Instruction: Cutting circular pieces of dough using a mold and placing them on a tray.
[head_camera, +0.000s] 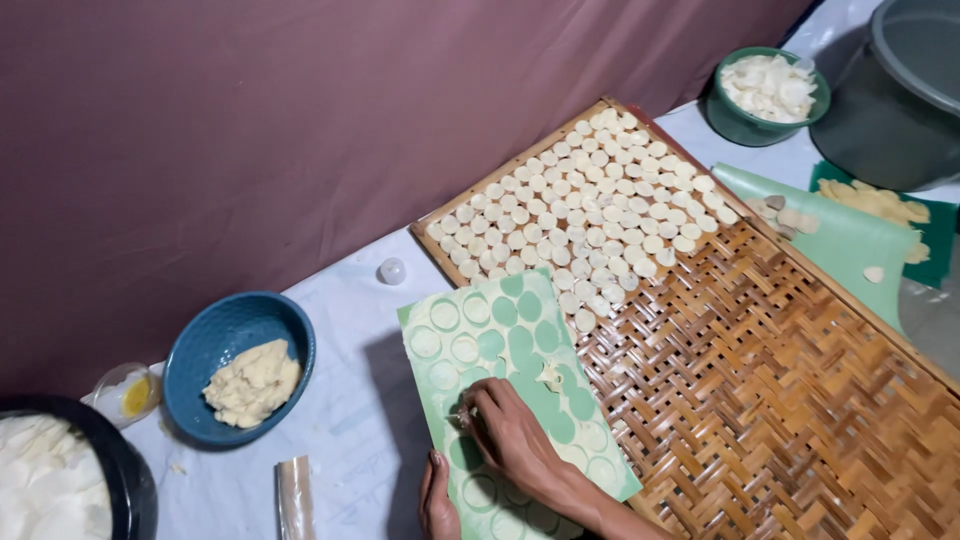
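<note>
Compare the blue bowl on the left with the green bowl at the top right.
The blue bowl sits beside the green mat, while the green bowl stands far off past the woven tray. The blue bowl holds one soft lump of dough and is mostly bare inside; the green bowl is heaped with thin pale pieces. The blue bowl has a finely patterned inner wall; the green one shows a smooth rim. Both are round and rest on the pale sheet.

- Honestly, nothing here counts as a proper package, label, sign or screen.
- Closest candidate: a small clear plastic container (126, 394) with something yellow inside, sitting near left, just beside the blue bowl (215, 345). No label visible on it.
</note>
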